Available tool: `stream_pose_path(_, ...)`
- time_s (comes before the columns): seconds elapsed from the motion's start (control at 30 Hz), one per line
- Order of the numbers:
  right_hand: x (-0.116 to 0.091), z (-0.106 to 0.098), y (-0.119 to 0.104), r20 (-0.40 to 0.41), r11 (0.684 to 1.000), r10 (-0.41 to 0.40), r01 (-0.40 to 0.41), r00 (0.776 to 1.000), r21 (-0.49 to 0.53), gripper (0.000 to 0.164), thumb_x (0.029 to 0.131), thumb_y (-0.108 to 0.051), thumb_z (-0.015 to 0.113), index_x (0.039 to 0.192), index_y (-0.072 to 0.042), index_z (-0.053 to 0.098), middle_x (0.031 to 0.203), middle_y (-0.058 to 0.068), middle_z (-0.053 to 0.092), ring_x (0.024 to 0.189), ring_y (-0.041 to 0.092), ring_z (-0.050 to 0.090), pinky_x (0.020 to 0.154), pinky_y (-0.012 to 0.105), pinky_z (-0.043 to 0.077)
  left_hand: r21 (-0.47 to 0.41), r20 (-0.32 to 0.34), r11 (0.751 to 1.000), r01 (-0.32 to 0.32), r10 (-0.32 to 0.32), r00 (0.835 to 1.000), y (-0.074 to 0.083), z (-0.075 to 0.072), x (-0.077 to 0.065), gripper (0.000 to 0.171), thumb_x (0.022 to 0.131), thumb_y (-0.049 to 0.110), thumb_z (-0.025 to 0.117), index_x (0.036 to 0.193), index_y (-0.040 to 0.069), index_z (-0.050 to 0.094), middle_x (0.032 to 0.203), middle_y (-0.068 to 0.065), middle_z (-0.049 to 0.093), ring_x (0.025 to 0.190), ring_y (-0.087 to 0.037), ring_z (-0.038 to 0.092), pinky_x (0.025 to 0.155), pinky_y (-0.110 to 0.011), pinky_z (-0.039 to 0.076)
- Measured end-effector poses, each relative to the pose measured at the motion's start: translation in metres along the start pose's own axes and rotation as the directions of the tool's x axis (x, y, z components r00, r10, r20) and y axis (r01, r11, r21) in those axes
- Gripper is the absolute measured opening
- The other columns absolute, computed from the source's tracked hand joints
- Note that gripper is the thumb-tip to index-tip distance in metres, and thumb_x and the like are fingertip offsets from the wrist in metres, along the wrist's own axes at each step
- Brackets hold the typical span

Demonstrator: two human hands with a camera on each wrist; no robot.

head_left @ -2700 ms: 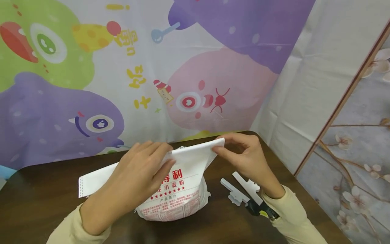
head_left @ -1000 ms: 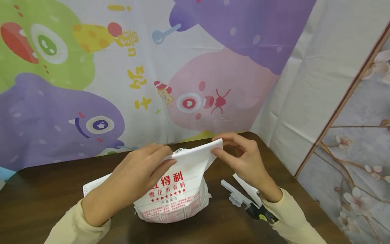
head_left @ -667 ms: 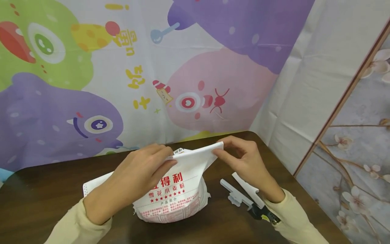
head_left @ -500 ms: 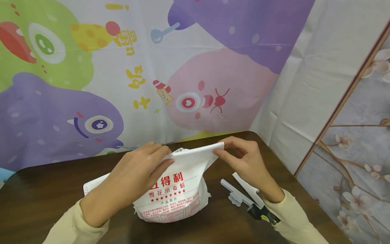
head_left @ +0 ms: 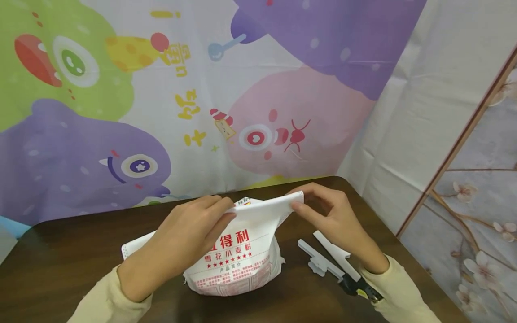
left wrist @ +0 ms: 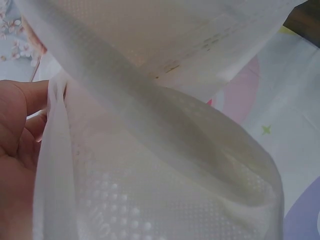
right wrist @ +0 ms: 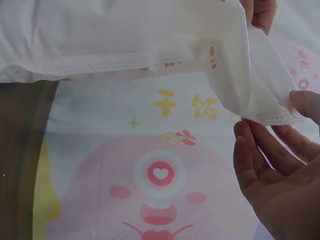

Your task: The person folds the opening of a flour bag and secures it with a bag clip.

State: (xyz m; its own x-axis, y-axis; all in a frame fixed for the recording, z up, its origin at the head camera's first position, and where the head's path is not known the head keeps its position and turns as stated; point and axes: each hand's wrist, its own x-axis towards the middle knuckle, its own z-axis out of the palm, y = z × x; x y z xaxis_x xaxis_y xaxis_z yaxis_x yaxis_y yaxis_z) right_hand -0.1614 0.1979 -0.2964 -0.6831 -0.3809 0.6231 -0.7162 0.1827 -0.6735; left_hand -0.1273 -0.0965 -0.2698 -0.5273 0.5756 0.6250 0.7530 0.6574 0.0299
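Note:
A white flour bag with red print stands on the dark table, its top edge folded over into a flat band. My left hand grips that band near its middle, thumb in front and fingers behind. My right hand pinches the band's right corner between thumb and fingers. In the right wrist view, the fingertips of the right hand hold the stitched corner of the bag. White bag material fills most of the left wrist view, with part of the left hand at its left edge.
Two white sealing clips lie to the right of the bag, under the right forearm. Beside the right sleeve is a dark piece with a yellow spot. A cartoon-printed cloth hangs behind the table; a floral panel stands at right.
Since the earliest frame, the band's left end has drawn in toward the left hand, and more red print shows. Both hands keep their hold. The head view has shifted slightly.

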Motion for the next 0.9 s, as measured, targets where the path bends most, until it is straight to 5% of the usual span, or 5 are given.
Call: stream_pose_path(0.9,-0.024,-0.016,0.006,-0.050,0.986,0.058,-0.065,0.997,-0.154,0.023,0.096,0.002,0.061,0.115,-0.008,0.067,0.108,0.001,0.070,0.101,0.014,0.066,0.087,0.022,0.053,0.001,0.007,1.000,0.002,-0.002,1.000,0.000,0.003,-0.002,0.005,0.095,0.014,0.066,0.093,0.013,0.062,0.074,0.009,0.049,0.066,-0.008,0.046,0.059,-0.026,0.045)
